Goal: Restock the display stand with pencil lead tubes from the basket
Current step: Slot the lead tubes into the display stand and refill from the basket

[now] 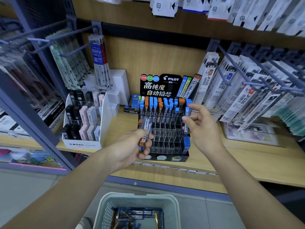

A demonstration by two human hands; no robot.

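The step in hand is judged to be the placing of a single tube into the display stand [165, 139], with the restocking well short of done: only the back rows are filled, and most of the clear cells nearer the hands stand empty.

A blue-capped tube [187, 111] is pinched upright by the right hand [204, 129], between the thumb and the curled fingers, while the index finger is stretched forward above it. The tube is held just beyond the thumb, over the stand's right edge, with the empty cells below the fingertips and to their left. One filled blue column is seen just below the hand, at the stand's near right corner.

A bundle of tubes [146, 129], one of them orange-capped and marked HB, is gripped by the left hand [132, 149], whose fingers are curled round it. The stand's left front edge lies just beyond that hand's knuckles.

For the next move, the pinched tube would have to be kept upright, lined up over one empty cell and lowered straight in; a matching colour column is probably wanted.

The basket [107, 205] is found well below both wrists, between the forearms, with more loose tubes [137, 214] inside it.
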